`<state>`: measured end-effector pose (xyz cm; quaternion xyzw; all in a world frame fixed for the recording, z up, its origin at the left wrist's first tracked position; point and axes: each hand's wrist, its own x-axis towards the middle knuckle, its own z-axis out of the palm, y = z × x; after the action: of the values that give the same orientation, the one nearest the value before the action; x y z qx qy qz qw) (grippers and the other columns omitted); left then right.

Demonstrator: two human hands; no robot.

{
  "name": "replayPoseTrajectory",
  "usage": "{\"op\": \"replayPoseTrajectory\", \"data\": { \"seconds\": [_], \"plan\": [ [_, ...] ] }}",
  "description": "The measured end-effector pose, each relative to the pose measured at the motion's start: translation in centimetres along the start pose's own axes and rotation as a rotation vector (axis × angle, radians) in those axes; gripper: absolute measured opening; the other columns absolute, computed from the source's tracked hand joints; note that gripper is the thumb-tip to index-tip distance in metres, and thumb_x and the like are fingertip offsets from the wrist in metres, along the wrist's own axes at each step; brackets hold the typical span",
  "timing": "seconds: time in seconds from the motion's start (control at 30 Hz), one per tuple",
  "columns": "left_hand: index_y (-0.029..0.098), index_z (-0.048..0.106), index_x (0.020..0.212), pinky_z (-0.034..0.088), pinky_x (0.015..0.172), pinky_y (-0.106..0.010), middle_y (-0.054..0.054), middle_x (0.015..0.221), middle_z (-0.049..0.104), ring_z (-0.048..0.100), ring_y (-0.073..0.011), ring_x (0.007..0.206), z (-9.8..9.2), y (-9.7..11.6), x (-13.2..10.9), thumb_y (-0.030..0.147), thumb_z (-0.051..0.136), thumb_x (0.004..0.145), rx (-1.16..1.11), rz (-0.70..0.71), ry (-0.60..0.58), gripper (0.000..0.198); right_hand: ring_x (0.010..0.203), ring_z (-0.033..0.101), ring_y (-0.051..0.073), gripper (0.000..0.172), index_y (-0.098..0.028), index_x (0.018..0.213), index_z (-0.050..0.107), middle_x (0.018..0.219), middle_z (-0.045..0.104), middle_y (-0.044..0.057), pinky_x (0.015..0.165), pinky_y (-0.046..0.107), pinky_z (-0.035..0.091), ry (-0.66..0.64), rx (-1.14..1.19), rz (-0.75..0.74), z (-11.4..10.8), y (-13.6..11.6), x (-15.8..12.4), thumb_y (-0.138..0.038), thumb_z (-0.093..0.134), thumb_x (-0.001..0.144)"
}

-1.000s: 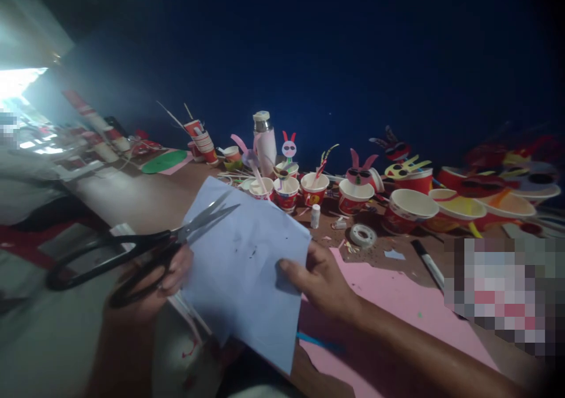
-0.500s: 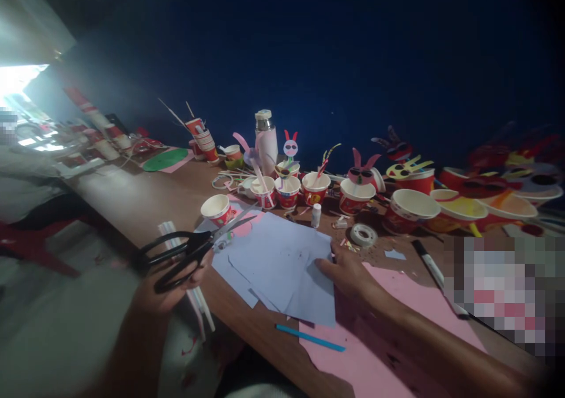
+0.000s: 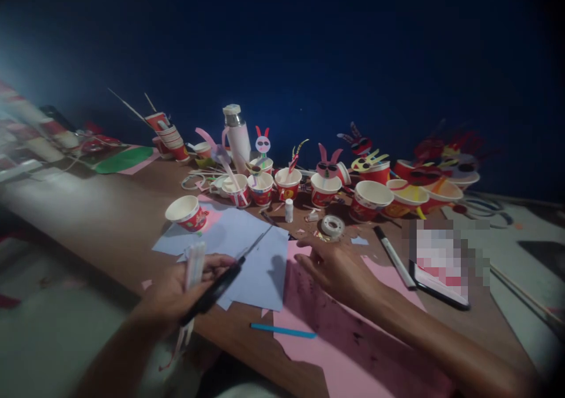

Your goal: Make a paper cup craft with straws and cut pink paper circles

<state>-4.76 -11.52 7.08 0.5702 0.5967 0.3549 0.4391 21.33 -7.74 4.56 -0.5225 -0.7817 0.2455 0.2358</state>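
Observation:
My left hand (image 3: 188,295) is closed on a pair of black-handled scissors (image 3: 216,290), their narrow blades pointing up and right over the light-blue paper (image 3: 258,271). Several thin white sticks, perhaps straws (image 3: 195,264), are held in the same hand. My right hand (image 3: 331,262) hovers over the pink paper (image 3: 304,321), just right of the blue sheets, with thumb and fingers apart and nothing visible between them. A bright blue strip (image 3: 282,331) lies across the pink paper's left edge. At the blue paper's far left corner stands a red-and-white paper cup (image 3: 185,214).
Several cups with paper rabbit faces (image 3: 329,174) line the back by the dark wall. A flask (image 3: 238,145) stands behind them. Nearer lie a small white bottle (image 3: 289,211), a tape roll (image 3: 332,226), a marker (image 3: 395,258) and a phone (image 3: 441,286). The table edge runs along the left.
My right hand has let go of the blue paper's right edge, fingers now apart. The scissors have turned from flat to edge-on in my left hand. The view has swung right.

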Motion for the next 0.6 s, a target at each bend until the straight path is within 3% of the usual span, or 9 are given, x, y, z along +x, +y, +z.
{"op": "replayPoseTrajectory", "data": {
  "seconds": [0.07, 0.13, 0.23, 0.4, 0.5, 0.6],
  "plan": [
    [0.020, 0.064, 0.096, 0.047, 0.059, -0.023, -0.004, 0.080, 0.066, 0.061, -0.0174, 0.071, 1.5, 0.9, 0.1, 0.035, 0.057, 0.071, -0.017, -0.056, -0.137, 0.030, 0.063, 0.059, 0.018, 0.025, -0.020, 0.105, 0.057, 0.072, 0.066, 0.003, 0.058, 0.028, 0.041, 0.059, -0.052, -0.101, -0.5, 0.4, -1.2, -0.025, 0.047, 0.083],
    [0.020, 0.063, 0.099, 0.047, 0.071, -0.025, -0.005, 0.092, 0.066, 0.060, -0.0191, 0.084, 2.6, 1.8, 0.4, 0.031, 0.055, 0.073, 0.016, -0.056, -0.286, 0.029, 0.083, 0.058, 0.019, 0.029, -0.018, 0.112, 0.052, 0.094, 0.064, 0.007, 0.069, 0.029, 0.043, 0.115, -0.092, -0.251, -0.4, 0.8, -2.1, -0.022, 0.048, 0.083],
    [0.020, 0.060, 0.104, 0.045, 0.079, -0.027, -0.004, 0.095, 0.064, 0.059, -0.0187, 0.089, 4.3, 2.7, 0.9, 0.025, 0.050, 0.076, 0.080, -0.032, -0.401, 0.030, 0.099, 0.049, 0.023, 0.038, -0.018, 0.119, 0.047, 0.110, 0.057, 0.010, 0.079, 0.033, 0.040, 0.171, -0.250, -0.403, -0.2, 1.1, -2.6, -0.023, 0.052, 0.082],
    [0.018, 0.058, 0.102, 0.045, 0.068, -0.023, -0.002, 0.089, 0.063, 0.057, -0.0155, 0.079, 6.9, 3.5, 1.1, 0.021, 0.045, 0.077, 0.144, 0.033, -0.466, 0.029, 0.070, 0.049, 0.022, 0.027, -0.023, 0.111, 0.054, 0.079, 0.061, 0.006, 0.060, 0.033, 0.033, 0.231, -0.574, -0.392, -0.3, 1.3, -2.9, -0.019, 0.048, 0.084],
    [0.018, 0.060, 0.090, 0.042, 0.061, -0.020, 0.000, 0.080, 0.060, 0.053, -0.0127, 0.070, 7.7, 4.3, 1.3, 0.021, 0.042, 0.079, 0.264, 0.151, -0.513, 0.020, 0.065, 0.050, 0.020, 0.023, -0.018, 0.099, 0.059, 0.070, 0.060, 0.005, 0.061, 0.033, 0.031, 0.179, -0.583, -0.489, -1.0, 1.9, -3.3, -0.012, 0.042, 0.085],
    [0.019, 0.059, 0.086, 0.042, 0.065, -0.021, 0.000, 0.079, 0.059, 0.053, -0.0125, 0.070, 7.7, 4.9, 1.8, 0.023, 0.035, 0.084, 0.390, 0.286, -0.543, 0.024, 0.064, 0.053, 0.018, 0.028, -0.015, 0.099, 0.059, 0.070, 0.062, 0.006, 0.066, 0.034, 0.034, 0.183, -0.515, -0.504, -1.9, 3.4, -3.7, -0.010, 0.034, 0.088]
  ]
}}
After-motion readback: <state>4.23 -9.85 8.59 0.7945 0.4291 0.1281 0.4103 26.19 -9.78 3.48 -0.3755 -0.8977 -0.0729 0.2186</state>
